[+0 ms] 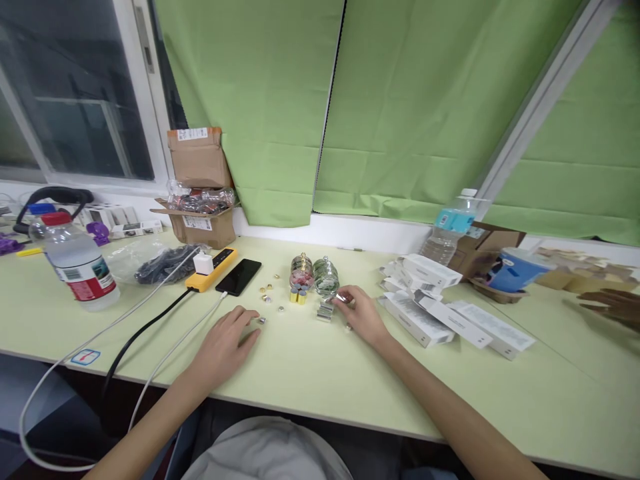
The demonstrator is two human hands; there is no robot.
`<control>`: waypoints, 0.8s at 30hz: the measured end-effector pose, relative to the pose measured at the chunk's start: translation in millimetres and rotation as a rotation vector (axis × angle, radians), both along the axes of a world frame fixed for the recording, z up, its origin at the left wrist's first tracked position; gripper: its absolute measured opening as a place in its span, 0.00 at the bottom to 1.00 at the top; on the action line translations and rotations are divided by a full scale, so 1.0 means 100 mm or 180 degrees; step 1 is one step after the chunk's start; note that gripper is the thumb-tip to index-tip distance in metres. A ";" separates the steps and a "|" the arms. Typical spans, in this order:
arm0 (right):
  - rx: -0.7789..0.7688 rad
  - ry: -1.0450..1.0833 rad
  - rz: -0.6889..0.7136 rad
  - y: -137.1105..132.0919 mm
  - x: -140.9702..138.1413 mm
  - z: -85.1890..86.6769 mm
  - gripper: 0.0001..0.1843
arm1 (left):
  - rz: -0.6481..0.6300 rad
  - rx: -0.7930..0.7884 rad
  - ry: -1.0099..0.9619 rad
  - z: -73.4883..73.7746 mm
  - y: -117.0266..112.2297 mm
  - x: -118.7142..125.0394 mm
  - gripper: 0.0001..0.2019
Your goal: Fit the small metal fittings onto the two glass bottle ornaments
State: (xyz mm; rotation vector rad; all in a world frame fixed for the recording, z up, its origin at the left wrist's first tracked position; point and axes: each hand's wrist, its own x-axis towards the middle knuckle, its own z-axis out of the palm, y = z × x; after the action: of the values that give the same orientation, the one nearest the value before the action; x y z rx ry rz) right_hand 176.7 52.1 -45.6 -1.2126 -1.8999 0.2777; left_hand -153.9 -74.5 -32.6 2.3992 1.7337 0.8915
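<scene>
My left hand [227,343] lies flat on the pale green table [310,373], fingers loosely apart, with its fingertips close to a small silver piece [261,321]. My right hand [361,315] rests on the table with its fingers pinched on a small silver metal piece [342,298], beside a little stack of silver pieces [325,311]. Two small round jars [314,274] stand just behind, with small gold cylinders [298,296] in front of them. Several tiny metal parts [269,293] are scattered between my hands.
A black phone [239,276] and a yellow power strip [211,269] with cables lie at left, near a water bottle [80,267] and cardboard boxes [200,200]. White slim boxes [445,313], another bottle [450,230] and a blue cup [514,270] sit at right. Another person's hand [613,305] shows at far right.
</scene>
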 end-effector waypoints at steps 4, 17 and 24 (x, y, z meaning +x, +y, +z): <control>0.0010 -0.0363 -0.0167 -0.03 0.03 0.07 0.18 | 0.0034 -0.0022 -0.0013 0.02 -0.01 0.01 0.13; -0.1949 -0.0574 0.1112 -0.25 0.30 0.50 0.20 | 0.0007 0.0029 -0.0087 -0.02 0.00 0.00 0.13; -0.2013 -0.0576 0.1306 -0.36 0.14 0.49 0.14 | -0.0021 0.0073 -0.0125 -0.03 0.01 -0.02 0.13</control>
State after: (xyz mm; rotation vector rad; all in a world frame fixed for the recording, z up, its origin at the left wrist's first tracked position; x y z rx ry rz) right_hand 191.1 16.1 3.1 -1.2520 -2.3022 1.0852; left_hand -155.6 -74.0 -36.0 2.3831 1.7105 0.9562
